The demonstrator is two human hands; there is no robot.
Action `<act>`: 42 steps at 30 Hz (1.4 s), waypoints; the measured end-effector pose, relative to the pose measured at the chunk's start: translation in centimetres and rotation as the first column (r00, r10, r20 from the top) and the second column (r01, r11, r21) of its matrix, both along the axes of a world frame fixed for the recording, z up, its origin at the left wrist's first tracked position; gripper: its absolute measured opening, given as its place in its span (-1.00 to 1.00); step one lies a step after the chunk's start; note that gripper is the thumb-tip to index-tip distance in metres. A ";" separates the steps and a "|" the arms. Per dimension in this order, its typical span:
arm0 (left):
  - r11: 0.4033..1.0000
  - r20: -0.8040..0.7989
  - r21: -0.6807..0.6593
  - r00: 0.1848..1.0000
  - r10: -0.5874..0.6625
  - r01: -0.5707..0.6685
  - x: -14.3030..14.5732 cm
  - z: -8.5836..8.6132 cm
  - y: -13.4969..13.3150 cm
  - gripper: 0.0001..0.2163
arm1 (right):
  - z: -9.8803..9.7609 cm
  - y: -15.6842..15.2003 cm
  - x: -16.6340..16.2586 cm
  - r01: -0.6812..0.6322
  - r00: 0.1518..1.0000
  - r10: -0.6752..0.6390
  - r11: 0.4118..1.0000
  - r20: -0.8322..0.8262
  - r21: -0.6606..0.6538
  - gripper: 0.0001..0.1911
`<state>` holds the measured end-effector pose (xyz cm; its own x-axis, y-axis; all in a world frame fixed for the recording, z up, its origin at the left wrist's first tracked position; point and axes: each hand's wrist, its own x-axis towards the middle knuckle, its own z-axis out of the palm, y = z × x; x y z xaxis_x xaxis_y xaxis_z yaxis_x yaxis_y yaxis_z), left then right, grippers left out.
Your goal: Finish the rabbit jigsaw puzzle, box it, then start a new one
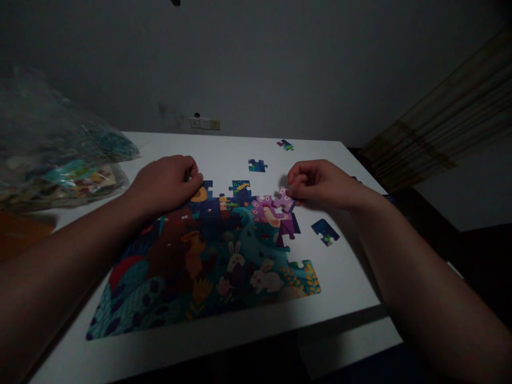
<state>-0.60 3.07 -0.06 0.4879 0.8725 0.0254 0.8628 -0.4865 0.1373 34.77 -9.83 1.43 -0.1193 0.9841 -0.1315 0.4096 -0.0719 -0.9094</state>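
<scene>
A partly joined puzzle is lying on the white bench, the right hand is pinching a pink piece at its far right edge, the left hand is resting half-curled at its far left, any grip hidden, and a blue piece is lying beyond.

Your right hand pinches a pink puzzle piece between thumb and fingers at the far-right part of the jigsaw, a partly assembled animal scene on a white table. Your left hand — loosely curled — lies over the jigsaw's far-left edge. A dark-blue piece lies apart to the right; two more, a blue piece and a multicoloured piece, lie farther off. Far left: a clear plastic bag.
</scene>
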 end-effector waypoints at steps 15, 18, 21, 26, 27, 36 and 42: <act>1.000 -0.033 0.019 0.999 -0.019 0.020 0.0 -0.1 0.1 -0.57 | -0.7 0.1 0.3 -0.132 0.971 0.117 0.990 0.209 0.058 -0.65; 1.000 -0.034 0.017 0.999 -0.019 0.020 0.0 -0.1 0.1 -0.56 | -0.3 0.0 0.1 -0.135 0.972 0.122 0.989 0.203 0.054 -0.64; 1.000 -0.032 0.012 0.999 -0.012 0.012 0.0 -0.1 0.1 -0.55 | 0.1 -0.1 0.0 -0.120 0.983 0.110 0.991 0.148 0.056 -0.64; 1.000 -0.020 0.014 1.000 -0.015 0.016 0.0 -0.2 0.0 -0.52 | 0.0 -0.4 -0.1 -0.176 0.962 0.162 0.983 0.219 0.045 -0.69; 1.000 -0.016 0.011 1.000 -0.015 0.015 0.0 -0.2 0.0 -0.52 | -0.1 -0.4 -0.1 -0.194 0.954 0.176 0.980 0.243 0.052 -0.69; 1.000 0.007 0.005 1.000 -0.012 0.011 0.0 -0.2 0.1 -0.55 | -0.2 -0.1 0.0 -0.328 0.896 0.205 0.903 0.393 0.277 -0.76; 1.000 -0.001 -0.007 1.000 -0.018 0.018 0.0 -0.1 0.3 -0.58 | -0.8 -0.2 0.0 -0.287 0.881 0.164 0.931 0.444 0.225 -0.61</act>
